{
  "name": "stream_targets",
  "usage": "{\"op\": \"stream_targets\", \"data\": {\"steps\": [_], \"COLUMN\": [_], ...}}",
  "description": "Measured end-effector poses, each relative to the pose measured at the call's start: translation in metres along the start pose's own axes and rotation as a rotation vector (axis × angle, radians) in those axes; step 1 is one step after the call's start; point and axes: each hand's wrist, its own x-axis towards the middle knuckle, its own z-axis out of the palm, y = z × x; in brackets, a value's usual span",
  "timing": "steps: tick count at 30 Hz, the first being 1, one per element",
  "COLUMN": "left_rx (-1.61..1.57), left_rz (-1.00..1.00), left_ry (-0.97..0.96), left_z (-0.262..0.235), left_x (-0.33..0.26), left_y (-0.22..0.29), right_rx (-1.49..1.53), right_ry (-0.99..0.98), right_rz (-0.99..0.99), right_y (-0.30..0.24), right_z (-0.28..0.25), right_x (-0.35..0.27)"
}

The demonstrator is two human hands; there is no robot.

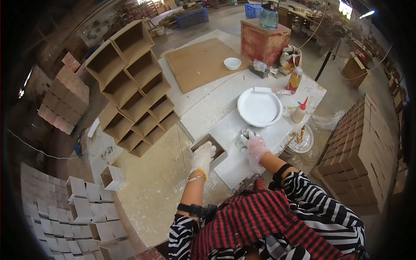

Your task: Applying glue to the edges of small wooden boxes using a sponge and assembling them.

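My left hand (203, 157), in a thin clear glove, grips the near rim of a small open square box frame (209, 149) that lies on the glue-stained table. My right hand (255, 146), also gloved, holds a small green-and-white sponge or brush (243, 138) just right of the frame, over a white board (242, 147). A round white dish of glue (259, 107) sits a little beyond my right hand.
A stack of joined open box frames (132, 86) stands at the left. Loose square frames (82, 208) lie at lower left. Glue bottles (300, 110), a small white bowl (232, 63), a brown board (203, 63) and stacked boxes (364, 147) at right surround the table.
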Motion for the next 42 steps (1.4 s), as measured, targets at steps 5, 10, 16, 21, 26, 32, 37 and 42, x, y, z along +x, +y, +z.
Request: {"op": "stream_targets", "data": {"steps": [5, 10, 16, 21, 26, 32, 37, 42], "left_rx": [0.236, 0.132, -0.072, -0.794, -1.006, -1.145, 0.441, 0.834], "left_rz": [-0.205, -0.253, -0.123, 0.058, 0.2, 0.317, 0.729, 0.824], "left_ry": [-0.128, -0.134, -0.028, 0.107, 0.072, -0.113, 0.294, 0.425], "left_z": [-0.004, 0.001, -0.011, -0.013, -0.012, -0.002, -0.01, -0.014], "left_x": [0.058, 0.068, 0.034, -0.027, -0.052, -0.069, -0.055, -0.06], "left_y": [-0.023, -0.029, -0.036, -0.032, -0.028, 0.019, 0.02, 0.04], "right_rx": [0.521, 0.092, 0.435, 1.184, 1.559, 1.547, 1.767, 1.585], "right_ry": [-0.175, -0.131, -0.192, -0.333, -0.434, -0.387, -0.276, -0.229], "right_rz": [0.056, -0.163, -0.233, -0.038, -0.061, -0.346, -0.369, -0.36], "right_y": [0.015, 0.021, 0.039, 0.036, 0.021, -0.019, -0.055, -0.069], "right_z": [0.0, -0.013, 0.016, -0.029, -0.083, -0.159, -0.177, -0.208], "right_x": [0.01, 0.014, 0.037, 0.028, 0.027, 0.024, 0.009, 0.012]}}
